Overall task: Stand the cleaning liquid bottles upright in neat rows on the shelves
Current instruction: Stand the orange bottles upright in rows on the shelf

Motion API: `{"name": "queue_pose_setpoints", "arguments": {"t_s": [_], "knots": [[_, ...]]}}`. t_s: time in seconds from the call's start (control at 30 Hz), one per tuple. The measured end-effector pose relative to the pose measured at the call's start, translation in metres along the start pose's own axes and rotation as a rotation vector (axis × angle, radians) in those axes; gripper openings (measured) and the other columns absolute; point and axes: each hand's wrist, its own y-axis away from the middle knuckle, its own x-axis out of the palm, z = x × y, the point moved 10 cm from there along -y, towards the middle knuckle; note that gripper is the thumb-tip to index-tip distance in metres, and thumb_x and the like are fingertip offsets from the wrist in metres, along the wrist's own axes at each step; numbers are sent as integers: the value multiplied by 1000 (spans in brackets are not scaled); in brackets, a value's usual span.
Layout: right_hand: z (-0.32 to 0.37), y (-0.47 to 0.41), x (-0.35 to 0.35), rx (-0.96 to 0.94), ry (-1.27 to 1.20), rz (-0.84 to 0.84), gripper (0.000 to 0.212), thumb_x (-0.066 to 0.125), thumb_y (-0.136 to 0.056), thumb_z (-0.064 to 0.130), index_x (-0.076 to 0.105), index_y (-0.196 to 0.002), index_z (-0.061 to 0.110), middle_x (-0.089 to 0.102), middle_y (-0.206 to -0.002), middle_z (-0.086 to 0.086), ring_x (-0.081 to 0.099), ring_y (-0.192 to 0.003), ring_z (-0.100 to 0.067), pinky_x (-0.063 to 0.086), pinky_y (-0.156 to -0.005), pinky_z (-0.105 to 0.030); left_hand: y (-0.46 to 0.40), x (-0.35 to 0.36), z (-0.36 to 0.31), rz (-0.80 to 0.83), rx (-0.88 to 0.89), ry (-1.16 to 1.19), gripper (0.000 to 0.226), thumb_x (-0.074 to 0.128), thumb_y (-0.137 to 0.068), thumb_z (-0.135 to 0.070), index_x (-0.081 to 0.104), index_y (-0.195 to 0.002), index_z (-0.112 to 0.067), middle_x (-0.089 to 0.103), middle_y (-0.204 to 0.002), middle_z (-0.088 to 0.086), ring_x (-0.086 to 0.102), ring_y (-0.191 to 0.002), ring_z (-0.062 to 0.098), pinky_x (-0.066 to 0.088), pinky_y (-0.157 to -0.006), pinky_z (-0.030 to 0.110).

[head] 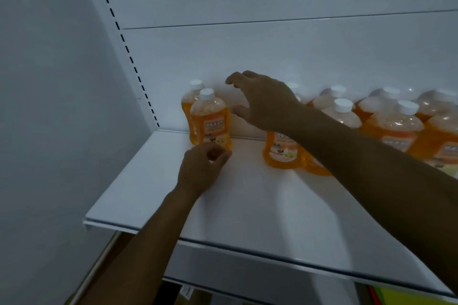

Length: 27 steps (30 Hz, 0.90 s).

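Observation:
Two orange bottles with white caps stand upright at the shelf's back left, one (pixel 210 119) in front of the other (pixel 192 93). My left hand (pixel 202 168) sits just below the front one, fingers loosely curled at its base, holding nothing I can see. My right hand (pixel 262 100) hovers open to the right of that bottle, fingers spread and touching nothing. Under my right forearm stands another orange bottle (pixel 280 151). Several more bottles (pixel 394 126) stand in rows at the back right.
The white shelf (pixel 247 205) has bare surface in front of the bottles, with its front edge near me. A white back panel and a slotted upright (pixel 128 54) rise behind. A grey wall closes the left side. A lower shelf shows beneath.

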Motion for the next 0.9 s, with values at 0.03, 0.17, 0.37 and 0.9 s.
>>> {"name": "queue_pose_setpoints", "arguments": {"t_s": [0.03, 0.17, 0.37, 0.9], "knots": [[8, -7, 8, -17, -21, 34, 60, 63, -89, 38, 36, -141, 23, 52, -134, -2, 55, -114, -23, 45, -88, -36, 1, -9, 10, -28, -37, -13, 23, 71, -85, -38, 70, -98, -18, 70, -90, -5, 63, -79, 7, 54, -78, 27], [27, -30, 42, -51, -52, 155, 75, 68, -87, 33, 24, -148, 28, 43, -141, -4, 52, -117, -26, 47, -86, -37, 5, -29, 50, -72, -229, -3, 54, 79, -76, -42, 55, -118, -17, 63, -103, -4, 59, -91, 11, 47, -77, 26], [30, -43, 58, -36, -84, 105, 63, 69, -86, 21, 38, -140, 22, 46, -130, -11, 49, -115, -26, 44, -87, -32, -7, -18, 65, 26, -260, 42, 70, 78, -78, -37, 45, -137, -17, 59, -129, 0, 57, -114, 18, 41, -88, 25], [-6, -22, 24, 17, 63, 88, 51, 68, -87, 33, 46, -131, 20, 60, -112, -8, 58, -102, -25, 48, -81, -36, -38, 27, 21, 43, -80, 87, 38, 67, -89, -35, 62, -122, -18, 68, -119, 1, 67, -97, 18, 52, -88, 34]]}}
